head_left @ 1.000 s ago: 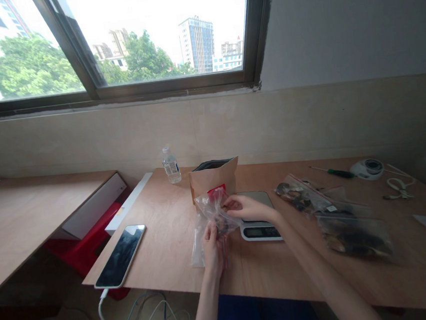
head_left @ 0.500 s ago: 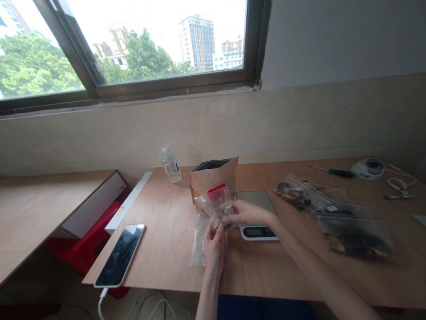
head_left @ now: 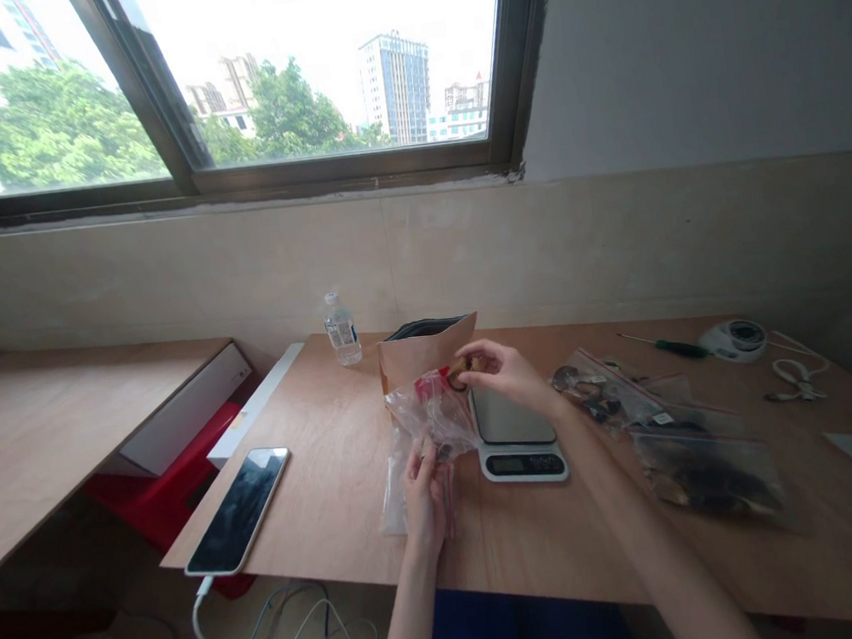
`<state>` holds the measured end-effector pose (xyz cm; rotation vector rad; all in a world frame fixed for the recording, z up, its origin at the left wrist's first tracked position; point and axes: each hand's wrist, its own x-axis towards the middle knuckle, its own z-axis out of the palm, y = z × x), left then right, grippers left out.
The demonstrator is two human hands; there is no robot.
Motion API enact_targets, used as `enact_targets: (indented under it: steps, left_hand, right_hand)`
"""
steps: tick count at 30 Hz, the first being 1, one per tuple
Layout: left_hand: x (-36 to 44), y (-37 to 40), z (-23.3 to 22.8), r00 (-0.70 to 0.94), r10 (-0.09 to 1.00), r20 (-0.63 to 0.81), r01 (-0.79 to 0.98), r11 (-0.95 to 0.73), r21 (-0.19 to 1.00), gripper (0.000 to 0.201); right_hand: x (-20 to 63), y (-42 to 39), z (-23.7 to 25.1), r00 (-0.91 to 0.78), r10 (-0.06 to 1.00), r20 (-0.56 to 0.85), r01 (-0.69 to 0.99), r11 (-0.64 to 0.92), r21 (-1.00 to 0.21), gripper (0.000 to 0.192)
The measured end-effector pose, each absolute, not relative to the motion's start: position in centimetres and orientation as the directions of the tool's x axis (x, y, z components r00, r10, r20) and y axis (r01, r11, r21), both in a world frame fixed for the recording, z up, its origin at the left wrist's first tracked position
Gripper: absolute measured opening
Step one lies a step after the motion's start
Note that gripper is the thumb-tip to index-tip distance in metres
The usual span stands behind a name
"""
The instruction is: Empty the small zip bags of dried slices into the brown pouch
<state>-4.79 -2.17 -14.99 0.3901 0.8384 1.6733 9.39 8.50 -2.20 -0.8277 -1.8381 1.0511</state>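
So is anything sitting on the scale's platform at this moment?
No: the scale shows a bare platform, with the right hand raised beyond its far edge holding a small brown piece.

Your left hand sits low and close to your body, forearm running straight up from the bottom edge, fingers curled in a pinch with the back of the hand facing you. Your right hand reaches farther forward and higher, its forearm stretching diagonally from the lower right (bare to the elbow), wrist bent slightly, thumb and fingertips drawn together in a small closed grip.
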Motion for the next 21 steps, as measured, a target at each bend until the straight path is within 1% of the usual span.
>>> enact_targets:
  steps: [4,8,11,14,17,21]
  left_hand:
    - [-4.8,-2.2,-15.0,-0.278,0.945,-0.170,-0.709,-0.082,0.701,0.042]
    - [-4.8,-2.3,-15.0,-0.272,0.947,-0.173,-0.724,-0.082,0.685,0.037]
    - [-4.8,-2.3,-15.0,-0.276,0.944,-0.179,-0.716,-0.077,0.694,0.038]
    - [-4.9,-2.3,-14.8,-0.264,0.947,-0.185,-0.721,-0.066,0.690,0.040]
    - [-4.9,-2.3,-14.8,-0.258,0.943,-0.208,-0.727,-0.048,0.685,0.038]
    - [-4.8,-2.3,-14.9,-0.262,0.943,-0.205,-0.731,-0.055,0.681,0.034]
  right_hand:
    - [8.4,10.0,1.1,-0.260,0.812,0.523,0.109,0.563,-0.820,0.041]
    - [6.9,11.3,2.8,-0.209,0.758,0.618,0.204,0.652,-0.730,0.039]
    - [6.0,12.0,2.9,-0.257,0.712,0.653,0.285,0.702,-0.653,0.032]
    - [5.7,12.4,2.6,-0.333,0.669,0.664,0.328,0.743,-0.584,0.025]
    - [5.9,12.1,2.6,-0.370,0.641,0.672,0.358,0.766,-0.534,0.025]
    - [6.5,11.6,3.0,-0.452,0.621,0.641,0.378,0.784,-0.493,0.022]
